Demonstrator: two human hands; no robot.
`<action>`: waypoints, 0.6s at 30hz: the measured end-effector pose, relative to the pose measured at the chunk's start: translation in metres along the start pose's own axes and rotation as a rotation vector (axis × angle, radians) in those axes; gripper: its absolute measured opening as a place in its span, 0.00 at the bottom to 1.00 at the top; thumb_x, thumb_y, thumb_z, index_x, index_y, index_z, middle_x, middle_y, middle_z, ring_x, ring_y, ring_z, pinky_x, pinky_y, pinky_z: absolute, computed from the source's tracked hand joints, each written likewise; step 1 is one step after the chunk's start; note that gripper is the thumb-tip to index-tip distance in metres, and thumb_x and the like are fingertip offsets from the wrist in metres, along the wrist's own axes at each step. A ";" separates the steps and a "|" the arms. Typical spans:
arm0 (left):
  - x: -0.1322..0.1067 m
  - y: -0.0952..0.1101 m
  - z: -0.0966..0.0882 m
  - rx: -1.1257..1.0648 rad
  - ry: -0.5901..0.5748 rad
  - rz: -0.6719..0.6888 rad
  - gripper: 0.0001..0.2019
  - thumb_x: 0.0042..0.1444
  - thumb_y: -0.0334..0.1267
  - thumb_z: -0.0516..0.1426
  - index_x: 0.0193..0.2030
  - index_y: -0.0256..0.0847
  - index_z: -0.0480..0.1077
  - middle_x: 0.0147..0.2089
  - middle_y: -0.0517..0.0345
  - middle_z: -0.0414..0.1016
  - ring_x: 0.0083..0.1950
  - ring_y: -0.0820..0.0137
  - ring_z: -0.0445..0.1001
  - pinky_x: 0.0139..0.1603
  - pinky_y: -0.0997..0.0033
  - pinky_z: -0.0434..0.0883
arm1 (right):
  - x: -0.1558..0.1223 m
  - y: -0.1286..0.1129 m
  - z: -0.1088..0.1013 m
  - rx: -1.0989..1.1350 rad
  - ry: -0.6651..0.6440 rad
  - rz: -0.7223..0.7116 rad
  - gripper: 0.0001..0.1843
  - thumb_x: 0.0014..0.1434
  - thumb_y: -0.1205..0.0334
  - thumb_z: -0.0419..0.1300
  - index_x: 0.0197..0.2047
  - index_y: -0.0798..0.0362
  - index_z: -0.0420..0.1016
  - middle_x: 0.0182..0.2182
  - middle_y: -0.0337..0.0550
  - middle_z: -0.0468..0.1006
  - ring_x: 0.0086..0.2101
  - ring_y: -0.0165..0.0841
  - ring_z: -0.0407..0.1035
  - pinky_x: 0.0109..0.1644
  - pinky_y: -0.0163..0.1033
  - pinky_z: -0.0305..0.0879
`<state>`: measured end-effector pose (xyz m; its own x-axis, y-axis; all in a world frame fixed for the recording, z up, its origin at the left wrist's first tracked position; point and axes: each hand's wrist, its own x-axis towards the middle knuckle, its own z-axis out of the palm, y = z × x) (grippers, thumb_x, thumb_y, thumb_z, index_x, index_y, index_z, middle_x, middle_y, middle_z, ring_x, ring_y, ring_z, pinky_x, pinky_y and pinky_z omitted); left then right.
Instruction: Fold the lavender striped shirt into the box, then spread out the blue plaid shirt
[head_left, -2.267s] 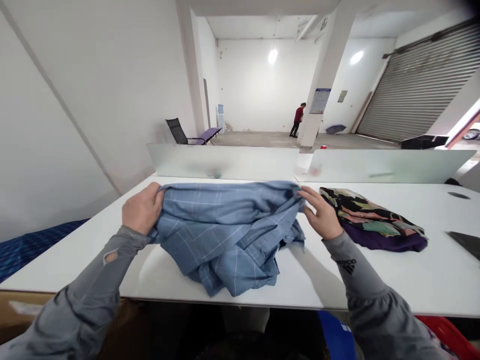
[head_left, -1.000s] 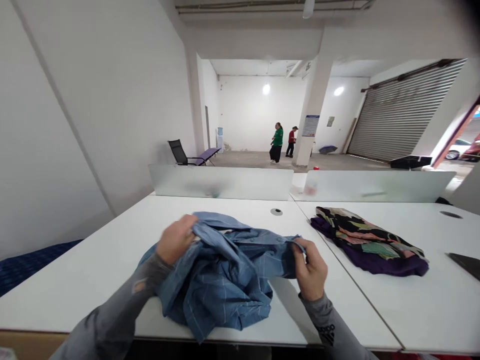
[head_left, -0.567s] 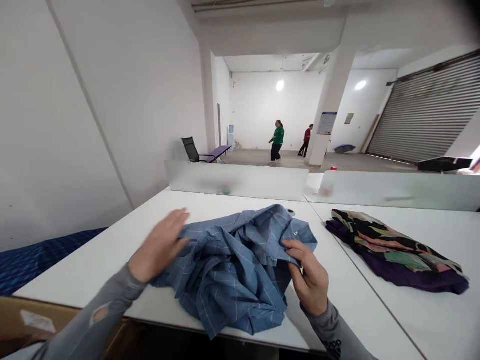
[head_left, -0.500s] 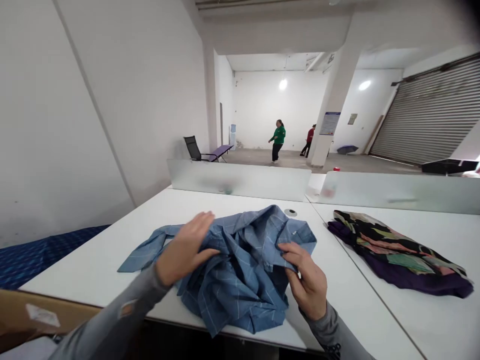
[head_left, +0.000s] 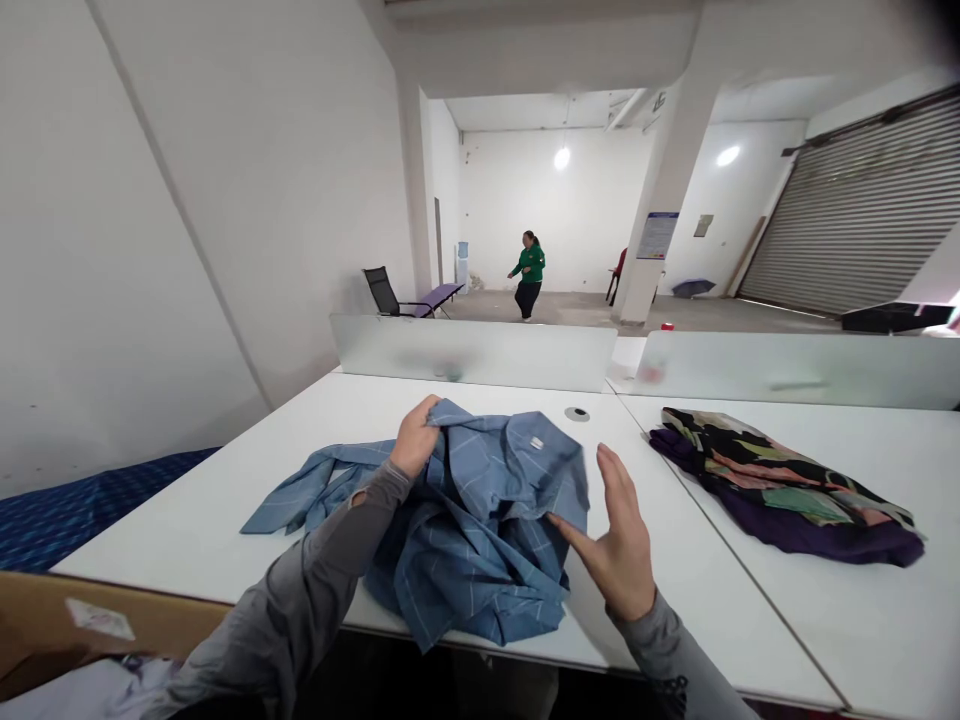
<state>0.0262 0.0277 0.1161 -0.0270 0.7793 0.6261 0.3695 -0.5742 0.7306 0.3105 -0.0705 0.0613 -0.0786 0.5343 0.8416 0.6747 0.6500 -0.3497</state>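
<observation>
A crumpled blue shirt (head_left: 480,540) with thin pale check lines lies on the white table (head_left: 690,610), one sleeve stretched out to the left. Its collar, with a small white label inside, faces up near the right side. My left hand (head_left: 417,436) is closed on the cloth at the shirt's far upper edge and lifts it a little. At the shirt's right side my right hand (head_left: 619,540) is open, thumb and fingers spread apart; the thumb tip is at the edge of the collar area.
Folded dark floral and purple cloth (head_left: 787,490) lies on the table to the right. Low frosted panels (head_left: 480,352) border the far edge. A cardboard box (head_left: 112,625) stands at lower left. A person in green (head_left: 529,270) walks in the background.
My left hand has moved up and right and taken hold of the shirt's upper edge. My right hand has let go of the collar and spread its fingers.
</observation>
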 end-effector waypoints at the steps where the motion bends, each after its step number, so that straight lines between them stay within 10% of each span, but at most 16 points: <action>1: 0.000 -0.001 -0.006 -0.019 0.044 -0.014 0.06 0.52 0.34 0.50 0.33 0.39 0.67 0.32 0.62 0.69 0.38 0.70 0.68 0.43 0.72 0.67 | -0.005 0.013 0.006 0.017 -0.060 0.136 0.48 0.54 0.50 0.67 0.71 0.50 0.50 0.66 0.58 0.57 0.65 0.52 0.52 0.63 0.63 0.59; 8: 0.000 0.022 -0.036 0.028 0.070 0.019 0.06 0.54 0.35 0.50 0.35 0.39 0.67 0.33 0.61 0.71 0.38 0.70 0.69 0.43 0.73 0.67 | -0.020 0.044 0.063 0.353 -0.397 0.690 0.54 0.39 0.40 0.70 0.64 0.56 0.59 0.56 0.59 0.70 0.43 0.43 0.74 0.47 0.51 0.71; 14: -0.004 0.049 -0.056 0.157 0.032 0.146 0.08 0.54 0.34 0.49 0.37 0.39 0.67 0.35 0.61 0.72 0.39 0.70 0.69 0.42 0.73 0.67 | -0.003 0.015 0.081 0.853 -0.760 0.739 0.23 0.41 0.49 0.68 0.37 0.56 0.74 0.21 0.34 0.70 0.21 0.26 0.62 0.27 0.34 0.61; 18: -0.007 0.058 -0.076 0.338 -0.088 0.150 0.08 0.56 0.36 0.49 0.38 0.40 0.67 0.36 0.61 0.72 0.39 0.69 0.69 0.42 0.74 0.65 | 0.013 0.013 0.068 0.786 -0.363 0.700 0.15 0.48 0.51 0.63 0.24 0.53 0.68 0.21 0.36 0.70 0.25 0.29 0.64 0.28 0.34 0.61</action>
<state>-0.0224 -0.0298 0.1745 0.1256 0.7199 0.6827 0.6496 -0.5798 0.4918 0.2683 -0.0181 0.0391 -0.1591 0.9597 0.2314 0.0115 0.2362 -0.9716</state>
